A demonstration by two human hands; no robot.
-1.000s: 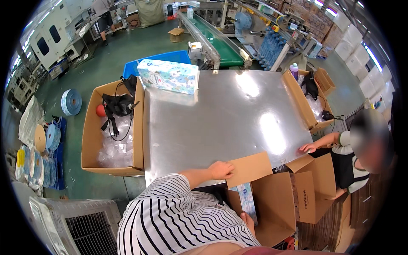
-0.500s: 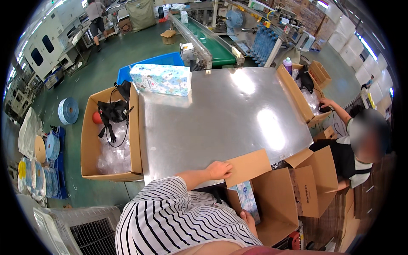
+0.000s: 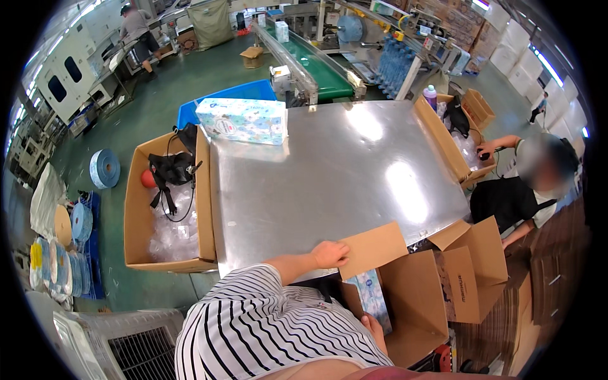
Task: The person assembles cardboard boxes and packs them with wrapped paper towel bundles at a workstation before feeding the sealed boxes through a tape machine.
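Note:
An open brown carton (image 3: 415, 297) stands at the lower right, against the near edge of the metal table. My left hand (image 3: 331, 254) has its fingers curled over the edge of the carton's flap (image 3: 375, 248), which lies folded out over the tabletop. Inside the carton, along its left wall, a blue-and-white patterned tissue pack (image 3: 368, 292) stands upright. My right hand (image 3: 375, 330) grips the near end of that pack; part of its fingers is hidden. Another patterned tissue pack (image 3: 244, 120) lies at the table's far left corner.
The metal table (image 3: 316, 171) spans the middle. Left of it stands a carton (image 3: 204, 221) with clear plastic and black straps. A blue bin (image 3: 187, 114) and a green conveyor (image 3: 332, 87) lie beyond. A co-worker (image 3: 506, 199) reaches into a carton (image 3: 437, 136) at right; another open carton (image 3: 459, 288) adjoins mine.
My hands keep their places on the flap and the pack. At right the co-worker has leaned farther in toward the table. A white pack on the conveyor has come nearer.

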